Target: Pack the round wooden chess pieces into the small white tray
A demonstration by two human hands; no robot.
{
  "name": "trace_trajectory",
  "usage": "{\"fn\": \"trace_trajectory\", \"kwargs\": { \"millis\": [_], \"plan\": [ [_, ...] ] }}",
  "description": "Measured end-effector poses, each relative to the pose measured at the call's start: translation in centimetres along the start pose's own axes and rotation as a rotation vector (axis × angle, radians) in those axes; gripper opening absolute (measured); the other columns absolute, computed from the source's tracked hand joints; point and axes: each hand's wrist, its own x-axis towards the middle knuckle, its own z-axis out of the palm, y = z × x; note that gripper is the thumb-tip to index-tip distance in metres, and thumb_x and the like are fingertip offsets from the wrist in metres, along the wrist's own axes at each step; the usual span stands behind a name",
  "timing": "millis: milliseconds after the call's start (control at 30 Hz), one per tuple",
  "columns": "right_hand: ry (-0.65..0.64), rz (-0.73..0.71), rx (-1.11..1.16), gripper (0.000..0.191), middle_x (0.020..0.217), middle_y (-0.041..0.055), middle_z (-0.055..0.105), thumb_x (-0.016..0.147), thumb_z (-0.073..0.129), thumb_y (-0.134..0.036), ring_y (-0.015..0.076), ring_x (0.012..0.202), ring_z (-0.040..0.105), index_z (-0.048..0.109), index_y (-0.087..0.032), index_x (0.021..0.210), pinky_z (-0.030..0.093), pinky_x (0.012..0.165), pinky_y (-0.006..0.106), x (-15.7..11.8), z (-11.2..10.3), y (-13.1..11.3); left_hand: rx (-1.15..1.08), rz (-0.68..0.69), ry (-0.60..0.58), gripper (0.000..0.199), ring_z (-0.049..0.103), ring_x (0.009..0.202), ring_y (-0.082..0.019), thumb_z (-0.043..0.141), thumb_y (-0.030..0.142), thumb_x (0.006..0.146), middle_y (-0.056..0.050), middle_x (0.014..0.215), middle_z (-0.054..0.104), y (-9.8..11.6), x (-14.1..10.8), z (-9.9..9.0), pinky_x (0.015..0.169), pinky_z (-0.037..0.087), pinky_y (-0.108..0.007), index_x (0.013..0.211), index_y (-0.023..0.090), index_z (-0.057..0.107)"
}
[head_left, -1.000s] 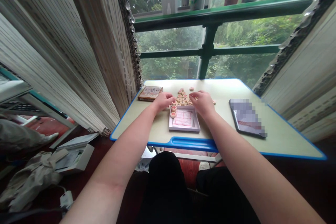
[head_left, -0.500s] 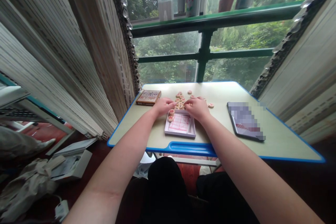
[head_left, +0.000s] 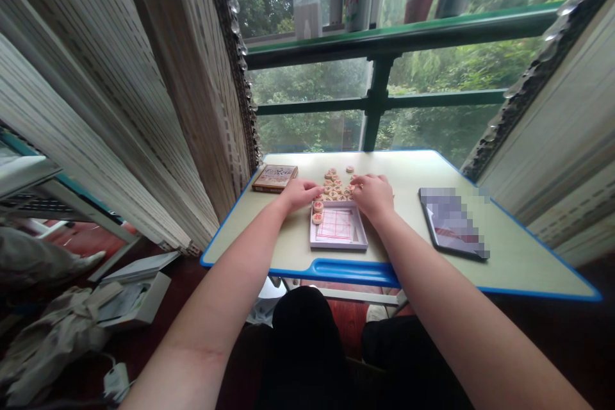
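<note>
A loose cluster of round wooden Chinese chess pieces (head_left: 335,190), marked with characters, lies on the table between my hands. My left hand (head_left: 300,193) is at the cluster's left edge, fingers loosely extended, tips near a piece. On the other side, my right hand (head_left: 375,196) has its fingers curled down at the pieces; its fingertips are partly hidden, and what they grip is unclear. Nearer to me sits a shallow white open box (head_left: 339,245) holding a paper with a red grid (head_left: 335,225). Two red-marked pieces (head_left: 318,213) are in its left far corner.
A flat brown box (head_left: 275,177) lies at the table's far left. One chess piece (head_left: 350,169) lies apart behind the cluster. A tablet (head_left: 449,224) rests on the right side. A blue trough (head_left: 353,271) edges the table's front. Curtains flank the window.
My right hand has shifted right along the pieces, uncovering more of them. The white box sits slightly farther right. My left hand stays about where it was. The view has shifted slightly.
</note>
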Motion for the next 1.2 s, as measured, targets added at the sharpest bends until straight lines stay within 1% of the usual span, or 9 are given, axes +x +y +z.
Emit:
{"fn": "trace_trajectory", "kwargs": {
  "millis": [133,267,433,533,667,767,867,1033,1200],
  "plan": [
    [-0.016,0.084,0.000,0.033,0.107,0.0074,0.068,0.073,0.052,-0.024,0.0297,0.098,0.048,0.073,-0.023,0.099,0.039,0.079,0.039,0.13,-0.15,0.38,0.006,-0.021,0.008,0.041,0.052,0.059,-0.012,0.056,0.047,0.072,-0.002,0.061,0.064,-0.10,0.09,-0.01,0.056,0.037,-0.022,0.074,0.010,0.073],
    [-0.101,0.023,0.023,0.035,0.100,0.0041,0.071,0.074,0.048,-0.019,0.0282,0.102,0.049,0.074,-0.025,0.096,0.040,0.082,0.038,0.23,0.02,0.38,0.017,-0.029,0.004,0.042,0.054,0.061,-0.013,0.056,0.048,0.073,-0.003,0.063,0.066,-0.06,0.00,-0.06,0.057,0.038,-0.023,0.076,0.010,0.073],
    [-0.128,-0.007,0.047,0.037,0.100,-0.0007,0.072,0.072,0.045,-0.014,0.0243,0.106,0.051,0.075,-0.025,0.090,0.041,0.087,0.033,0.13,-0.07,0.61,-0.068,-0.051,0.025,0.053,0.061,0.076,-0.017,0.050,0.058,0.076,-0.010,0.081,0.072,-0.46,-0.07,0.09,0.071,0.043,-0.026,0.080,0.010,0.073],
    [-0.114,0.008,0.022,0.036,0.102,0.0005,0.071,0.073,0.046,-0.015,0.0241,0.106,0.052,0.075,-0.025,0.090,0.041,0.086,0.033,0.00,-0.35,0.76,-0.109,-0.060,0.031,0.062,0.063,0.081,-0.018,0.044,0.063,0.078,-0.013,0.089,0.072,-0.72,0.04,0.22,0.076,0.044,-0.029,0.081,0.009,0.073],
    [-0.115,0.054,-0.023,0.032,0.098,0.0041,0.072,0.074,0.049,-0.017,0.0247,0.107,0.052,0.075,-0.026,0.091,0.041,0.082,0.034,-0.13,-0.65,0.61,-0.130,-0.060,0.024,0.071,0.064,0.085,-0.020,0.036,0.068,0.079,-0.015,0.092,0.072,-0.84,0.23,0.25,0.076,0.046,-0.030,0.083,0.008,0.073],
    [-0.095,0.079,-0.026,0.030,0.092,0.0066,0.072,0.075,0.052,-0.018,0.0244,0.106,0.052,0.075,-0.025,0.093,0.039,0.084,0.034,-0.17,-0.73,0.27,-0.069,-0.021,0.025,0.072,0.064,0.090,-0.020,0.032,0.068,0.080,-0.013,0.091,0.073,-0.83,0.29,0.19,0.082,0.046,-0.031,0.077,0.010,0.074],
    [-0.072,0.082,-0.024,0.027,0.091,0.0054,0.072,0.075,0.054,-0.019,0.0239,0.105,0.052,0.075,-0.026,0.091,0.038,0.085,0.034,-0.15,-0.78,-0.05,-0.044,0.013,0.031,0.071,0.065,0.090,-0.019,0.029,0.066,0.082,-0.011,0.086,0.073,-0.90,0.36,0.20,0.085,0.045,-0.031,0.074,0.012,0.074],
    [-0.077,0.068,-0.032,0.026,0.096,0.0030,0.072,0.075,0.053,-0.019,0.0245,0.101,0.051,0.075,-0.026,0.088,0.038,0.081,0.034,-0.09,-0.79,-0.22,-0.049,0.023,0.079,0.067,0.066,0.086,-0.020,0.032,0.064,0.083,-0.010,0.082,0.074,-1.00,0.51,0.28,0.082,0.047,-0.032,0.072,0.013,0.074],
    [-0.082,0.057,-0.031,0.028,0.097,0.0024,0.072,0.076,0.051,-0.018,0.0251,0.099,0.050,0.075,-0.026,0.087,0.038,0.079,0.034,-0.06,-0.59,-0.11,-0.070,0.038,0.051,0.064,0.067,0.085,-0.020,0.034,0.062,0.082,-0.008,0.078,0.074,-0.85,0.54,0.20,0.086,0.046,-0.031,0.061,0.015,0.072]
  ]
}}
